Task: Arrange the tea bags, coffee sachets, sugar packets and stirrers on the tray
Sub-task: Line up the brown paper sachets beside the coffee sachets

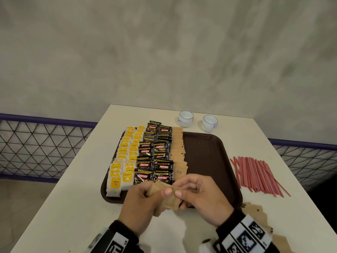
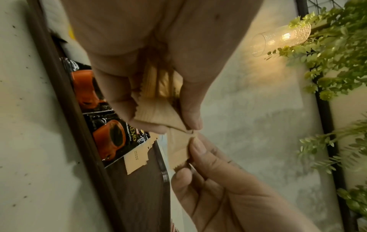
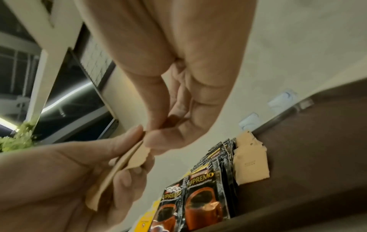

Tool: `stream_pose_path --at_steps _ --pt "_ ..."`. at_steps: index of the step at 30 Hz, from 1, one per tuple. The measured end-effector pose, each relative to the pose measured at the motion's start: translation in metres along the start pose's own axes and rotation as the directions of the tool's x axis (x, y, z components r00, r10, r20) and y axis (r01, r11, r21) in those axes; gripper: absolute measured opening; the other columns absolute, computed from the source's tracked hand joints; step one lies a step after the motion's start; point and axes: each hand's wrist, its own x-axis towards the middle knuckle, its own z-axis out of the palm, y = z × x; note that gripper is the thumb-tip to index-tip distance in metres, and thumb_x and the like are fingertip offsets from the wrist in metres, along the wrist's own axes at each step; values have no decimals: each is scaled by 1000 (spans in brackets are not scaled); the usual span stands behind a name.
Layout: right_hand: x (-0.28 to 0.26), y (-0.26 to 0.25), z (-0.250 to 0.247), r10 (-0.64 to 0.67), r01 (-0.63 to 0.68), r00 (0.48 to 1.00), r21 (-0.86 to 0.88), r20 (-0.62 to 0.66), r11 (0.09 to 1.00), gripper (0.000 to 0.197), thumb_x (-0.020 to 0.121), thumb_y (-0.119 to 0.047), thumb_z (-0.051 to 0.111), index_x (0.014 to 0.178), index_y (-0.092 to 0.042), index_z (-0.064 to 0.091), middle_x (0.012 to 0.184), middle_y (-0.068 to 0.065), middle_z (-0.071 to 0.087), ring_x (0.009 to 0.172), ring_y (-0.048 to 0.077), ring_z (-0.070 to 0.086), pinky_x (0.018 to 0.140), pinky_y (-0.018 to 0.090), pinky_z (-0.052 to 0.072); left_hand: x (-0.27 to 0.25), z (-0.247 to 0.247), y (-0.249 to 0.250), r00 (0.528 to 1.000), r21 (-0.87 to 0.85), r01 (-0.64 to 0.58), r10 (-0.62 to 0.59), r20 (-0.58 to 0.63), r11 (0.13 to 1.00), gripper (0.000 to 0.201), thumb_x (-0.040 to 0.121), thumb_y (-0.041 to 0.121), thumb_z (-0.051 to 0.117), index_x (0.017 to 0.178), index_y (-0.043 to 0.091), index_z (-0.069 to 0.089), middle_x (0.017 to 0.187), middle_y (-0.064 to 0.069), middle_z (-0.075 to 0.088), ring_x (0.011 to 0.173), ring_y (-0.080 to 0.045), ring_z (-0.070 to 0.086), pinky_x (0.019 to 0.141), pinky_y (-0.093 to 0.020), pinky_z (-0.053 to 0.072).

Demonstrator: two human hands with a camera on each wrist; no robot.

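Observation:
A brown tray (image 1: 209,156) holds two rows of yellow tea bags (image 1: 125,157), two rows of black coffee sachets (image 1: 155,154) and a row of brown sugar packets (image 1: 177,152). Over the tray's near edge my left hand (image 1: 144,196) grips a small stack of sugar packets (image 1: 164,196). My right hand (image 1: 197,192) pinches the top packet (image 2: 176,150) of that stack at its corner. Red striped stirrers (image 1: 259,174) lie on the table right of the tray.
Two white cups (image 1: 197,120) stand behind the tray. More brown sugar packets (image 1: 259,218) lie on the white table (image 1: 73,207) at the near right, partly under my right sleeve. The tray's right half is bare. A mesh railing runs behind the table.

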Motion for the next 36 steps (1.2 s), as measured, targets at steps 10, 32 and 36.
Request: stream_pose_path --at_steps 10,32,36 --pt "7 4 -30 243 -169 932 269 -270 948 15 85 8 62 96 -1 68 91 21 73 76 25 71 60 28 57 1 -13 2 990 -15 79 -80 -115 997 17 83 18 67 86 1 72 88 -13 65 69 -25 65 54 -25 55" --pt "74 47 0 421 -536 702 -36 -574 844 9 88 -11 57 83 -12 50 80 12 71 54 22 60 44 25 42 0 -36 -9 982 131 -7 31 -184 991 76 57 67 67 78 -6 67 82 -29 58 70 -16 48 65 -28 36" --pt "71 45 -3 392 -578 754 -247 -528 778 24 74 -20 75 83 -18 53 92 9 69 80 28 65 69 34 55 0 -34 -7 982 103 -7 27 -187 995 48 70 51 73 73 3 72 84 -28 59 72 -17 49 66 -31 37"
